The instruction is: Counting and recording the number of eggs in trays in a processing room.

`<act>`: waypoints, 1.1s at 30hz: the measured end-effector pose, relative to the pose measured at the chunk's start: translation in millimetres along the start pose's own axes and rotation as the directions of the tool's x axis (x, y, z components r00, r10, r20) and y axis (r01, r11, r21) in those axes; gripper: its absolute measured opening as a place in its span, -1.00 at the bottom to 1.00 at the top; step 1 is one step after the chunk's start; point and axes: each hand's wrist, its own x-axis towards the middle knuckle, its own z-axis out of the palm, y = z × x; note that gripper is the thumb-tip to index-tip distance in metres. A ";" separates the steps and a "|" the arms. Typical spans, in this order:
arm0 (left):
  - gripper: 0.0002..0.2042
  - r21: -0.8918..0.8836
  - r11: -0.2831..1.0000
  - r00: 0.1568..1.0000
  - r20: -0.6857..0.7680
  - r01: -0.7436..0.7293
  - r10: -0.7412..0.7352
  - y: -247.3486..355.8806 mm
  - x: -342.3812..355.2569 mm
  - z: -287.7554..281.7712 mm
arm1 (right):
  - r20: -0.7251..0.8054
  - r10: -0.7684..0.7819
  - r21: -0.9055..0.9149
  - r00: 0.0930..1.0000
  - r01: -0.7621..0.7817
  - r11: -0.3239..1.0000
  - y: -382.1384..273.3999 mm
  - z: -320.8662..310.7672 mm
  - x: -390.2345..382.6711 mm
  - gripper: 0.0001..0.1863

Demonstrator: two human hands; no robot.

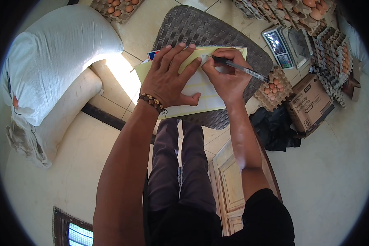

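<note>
My left hand, with a beaded bracelet at the wrist, lies flat with fingers spread on a pale yellow paper form. The form rests on a dark woven stool top. My right hand grips a black-and-clear pen with its tip on the upper part of the form. A card with a red and blue edge peeks out from under the paper at its upper left.
Stacked white sacks stand at the left. Egg trays with brown eggs, a digital scale, a cardboard box and a black bag lie on the tiled floor at the right. More egg trays sit at top.
</note>
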 end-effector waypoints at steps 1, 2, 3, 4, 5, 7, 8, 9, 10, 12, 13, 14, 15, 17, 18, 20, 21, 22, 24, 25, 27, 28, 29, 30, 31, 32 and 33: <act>-0.17 0.000 1.000 1.000 -0.004 -0.001 0.001 0.1 -0.1 0.4 | 0.002 -0.016 -0.017 1.000 0.016 1.000 -0.7 0.0 0.4 -0.82; -0.17 -0.003 1.000 1.000 -0.004 0.001 -0.001 -0.2 -0.1 0.4 | 0.003 -0.014 -0.019 1.000 0.014 1.000 -1.2 0.1 0.3 -0.82; -0.19 0.000 1.000 1.000 -0.001 0.007 -0.007 -0.7 -0.1 0.1 | 0.014 0.002 -0.029 1.000 -0.002 1.000 -1.6 0.4 0.0 -0.82; -0.20 0.003 1.000 1.000 0.000 0.014 -0.014 -0.5 0.1 0.4 | 0.025 0.018 -0.040 1.000 -0.017 0.999 -1.5 -0.2 0.1 -0.82; -0.20 0.001 1.000 1.000 -0.001 0.016 -0.016 -0.3 -0.6 0.8 | 0.027 0.018 -0.041 0.999 -0.017 0.999 -1.3 -1.3 -0.2 -0.82; -0.21 0.002 1.000 1.000 0.008 0.015 -0.015 -0.7 -1.4 0.7 | 0.046 0.010 -0.081 0.999 -0.007 0.997 -1.2 -2.5 -0.8 -0.82; -0.21 0.002 1.000 1.000 0.007 0.015 -0.015 -0.4 -1.0 0.8 | 0.046 0.010 -0.081 0.999 -0.006 0.997 -0.2 -1.9 -1.0 -0.82; -0.21 0.003 1.000 1.000 0.009 0.015 -0.015 0.2 -0.3 1.3 | 0.013 -0.004 -0.031 1.000 0.005 1.000 1.6 -0.9 -1.5 -0.82; -0.21 0.003 1.000 1.000 0.013 0.016 -0.016 0.6 -0.4 0.9 | -0.021 -0.014 0.020 1.000 0.015 1.000 2.2 0.2 -1.7 -0.82; -0.20 -0.001 1.000 1.000 0.009 0.016 -0.016 0.1 -0.3 0.2 | -0.016 -0.023 0.007 1.000 0.023 1.000 3.0 0.7 -0.8 -0.81; -0.20 -0.004 1.000 1.000 0.004 0.016 -0.016 -0.3 -0.4 0.2 | -0.012 -0.033 -0.007 0.999 0.033 0.999 2.3 1.1 0.0 -0.81; -0.20 -0.005 1.000 1.000 0.005 0.017 -0.017 -0.9 -0.8 0.1 | -0.010 -0.032 -0.007 0.999 0.032 0.999 0.8 1.4 -0.1 -0.81; -0.20 -0.003 1.000 1.000 0.010 0.018 -0.018 -1.7 -1.4 0.0 | 0.006 -0.010 -0.026 1.000 0.010 1.000 -1.4 1.6 -0.3 -0.81; -0.20 -0.002 1.000 1.000 0.012 0.019 -0.019 -1.3 -0.7 0.5 | 0.024 0.009 -0.046 1.000 -0.008 0.999 -0.6 0.5 0.0 -0.81; -0.20 0.003 1.000 1.000 0.011 0.015 -0.015 -0.6 -0.6 0.9 | -0.011 -0.017 0.025 1.000 0.017 1.000 3.1 -0.2 -1.3 -0.80; -0.20 0.008 1.000 1.000 0.012 0.010 -0.010 -0.3 -0.4 -0.3 | -0.048 -0.038 0.096 0.998 0.042 0.994 2.3 1.3 -0.2 -0.80; -0.20 0.004 1.000 1.000 0.013 0.015 -0.015 -0.6 0.3 -1.3 | -0.051 -0.020 0.095 0.998 0.025 0.995 1.8 2.0 1.1 -0.80; -0.20 -0.003 1.000 1.000 0.014 0.020 -0.020 -0.1 0.1 -0.4 | -0.054 -0.001 0.090 0.999 0.006 0.996 1.6 2.0 1.1 -0.80; -0.20 -0.005 1.000 1.000 0.015 0.017 -0.017 -0.7 -2.0 2.0 | -0.029 -0.027 0.031 0.999 0.028 0.999 4.1 0.4 -0.6 -0.80; -0.20 0.000 1.000 1.000 0.014 0.014 -0.014 -0.8 -1.6 1.8 | -0.004 -0.057 -0.021 0.998 0.056 0.998 3.7 -0.1 0.5 -0.80; -0.20 -0.003 1.000 1.000 0.012 0.016 -0.016 0.7 -0.5 2.9 | 0.014 -0.024 -0.021 1.000 0.024 0.999 0.4 -3.4 0.5 -0.80; -0.20 -0.001 1.000 1.000 0.012 0.016 -0.016 0.4 -0.4 1.0 | 0.029 0.009 -0.017 1.000 -0.008 1.000 -2.4 -2.8 0.7 -0.80; -0.20 0.003 1.000 1.000 0.014 0.014 -0.014 -0.1 0.0 -0.9 | 0.026 0.009 -0.014 1.000 -0.008 1.000 -2.3 -1.7 0.8 -0.80; -0.21 0.011 1.000 1.000 0.020 0.019 -0.020 -0.6 0.6 -3.0 | -0.011 -0.009 0.029 1.000 0.009 1.000 -1.3 -0.3 0.9 -0.81; -0.21 0.013 1.000 0.999 0.024 0.026 -0.027 0.1 1.1 -2.2 | -0.045 -0.026 0.065 0.999 0.028 0.997 -1.3 -0.5 1.3 -0.81; -0.21 0.011 1.000 0.999 0.023 0.026 -0.026 0.4 0.7 -1.5 | -0.045 -0.026 0.063 0.999 0.028 0.998 -2.3 -0.8 0.9 -0.81; -0.23 0.017 1.000 1.000 0.014 0.017 -0.017 0.3 -0.4 -1.2 | -0.076 0.029 0.135 0.997 -0.019 0.991 -4.2 -0.9 0.1 -0.81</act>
